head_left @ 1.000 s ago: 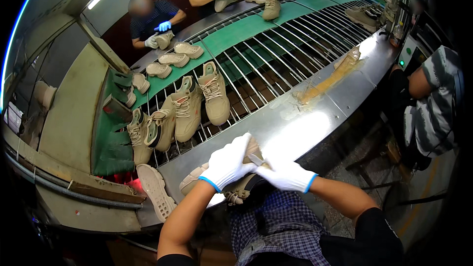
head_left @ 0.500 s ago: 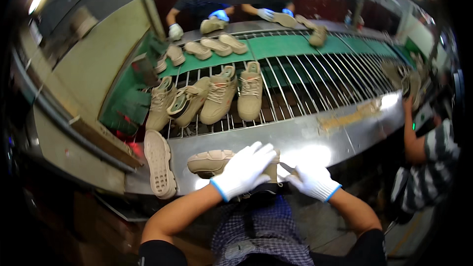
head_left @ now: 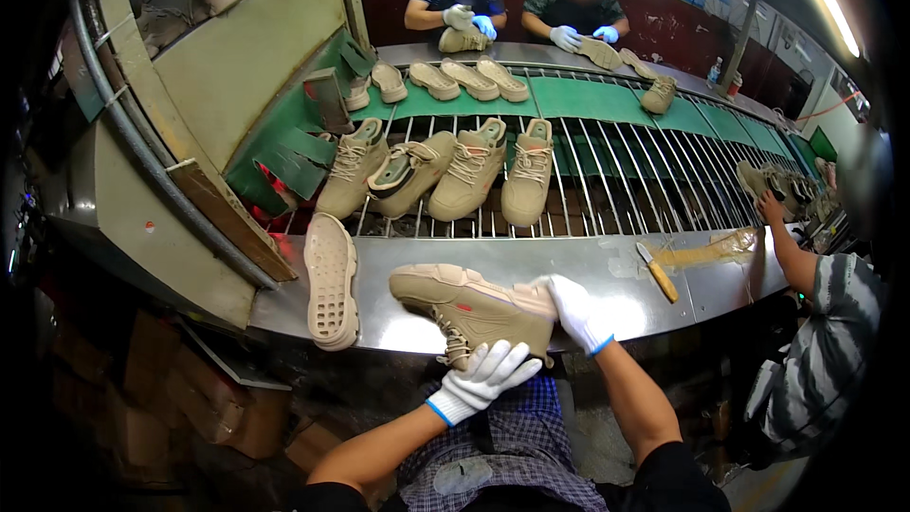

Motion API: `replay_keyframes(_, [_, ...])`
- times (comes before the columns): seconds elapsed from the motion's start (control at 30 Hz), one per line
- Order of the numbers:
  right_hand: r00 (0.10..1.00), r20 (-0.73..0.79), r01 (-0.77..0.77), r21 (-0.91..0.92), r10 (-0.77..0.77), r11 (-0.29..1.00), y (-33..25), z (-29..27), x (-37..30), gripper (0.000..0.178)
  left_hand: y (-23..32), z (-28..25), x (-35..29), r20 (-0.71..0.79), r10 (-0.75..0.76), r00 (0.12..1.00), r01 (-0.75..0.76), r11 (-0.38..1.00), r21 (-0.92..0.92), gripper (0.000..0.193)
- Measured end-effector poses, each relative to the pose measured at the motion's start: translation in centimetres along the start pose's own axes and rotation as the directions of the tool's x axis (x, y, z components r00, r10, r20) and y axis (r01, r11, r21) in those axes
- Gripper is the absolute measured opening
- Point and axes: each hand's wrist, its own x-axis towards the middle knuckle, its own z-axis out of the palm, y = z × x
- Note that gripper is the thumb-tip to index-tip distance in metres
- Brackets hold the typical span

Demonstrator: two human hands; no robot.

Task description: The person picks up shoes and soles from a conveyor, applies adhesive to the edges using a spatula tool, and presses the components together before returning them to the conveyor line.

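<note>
A tan lace-up shoe (head_left: 483, 315) lies on its side above the near edge of the metal bench, toe to the left, its pale sole turned away from me. My right hand (head_left: 576, 315), in a white glove, grips the heel end of the sole. Against the near side of the upper, by the laces, my left hand (head_left: 485, 379) holds the shoe with its gloved fingers together. A knife (head_left: 657, 274) with a yellow handle lies on the bench to the right. Left of the shoe rests a loose pale sole (head_left: 331, 284).
Several tan shoes (head_left: 469, 171) stand on the metal-rod conveyor (head_left: 607, 180) beyond the bench. Pale soles (head_left: 464, 81) line the green belt (head_left: 578, 106). Two gloved people (head_left: 573, 14) work across it. Another person's arm (head_left: 791, 256) reaches in at right. A panel (head_left: 256, 57) borders the left.
The knife has gone from my right hand to the bench. That hand now grips the shoe's heel. My left hand has moved from atop the shoe to its near side.
</note>
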Motion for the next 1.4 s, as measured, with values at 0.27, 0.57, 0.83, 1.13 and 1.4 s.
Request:
replay_keyframes(0.27, [0.841, -0.465, 0.356, 0.087, -0.278, 0.931, -6.5, 0.4, -2.1, 0.034, -8.6, -6.7, 9.4, -0.168, -0.292, 0.942, 0.2, 0.885, -0.421, 0.08])
replay_keyframes(0.57, [0.902, -0.382, 0.119, -0.229, -0.202, 0.966, -10.6, -4.0, -3.3, 0.036, -5.8, -6.5, 12.7, -0.114, -0.301, 0.947, 0.209, 0.843, -0.496, 0.086])
replay_keyframes(0.83, [0.986, 0.038, -0.1, -0.658, 0.165, 0.747, -15.3, -7.7, -3.4, 0.04, -5.5, -6.1, 12.8, -0.077, -0.146, 0.986, 0.085, 0.849, -0.521, 0.08])
replay_keyframes(1.13, [0.935, -0.184, 0.277, -0.157, -0.304, 0.948, -15.1, -6.8, 0.1, 0.042, -11.3, -7.8, 13.4, 0.092, -0.467, 0.88, 0.324, 0.448, -0.833, 0.081])
replay_keyframes(1.4, [0.963, -0.117, 0.268, 0.355, -0.242, 0.896, -15.0, -4.6, 2.3, 0.033, -12.1, -7.8, 14.0, 0.119, -0.5, 0.858, 0.377, 0.455, -0.807, 0.074])
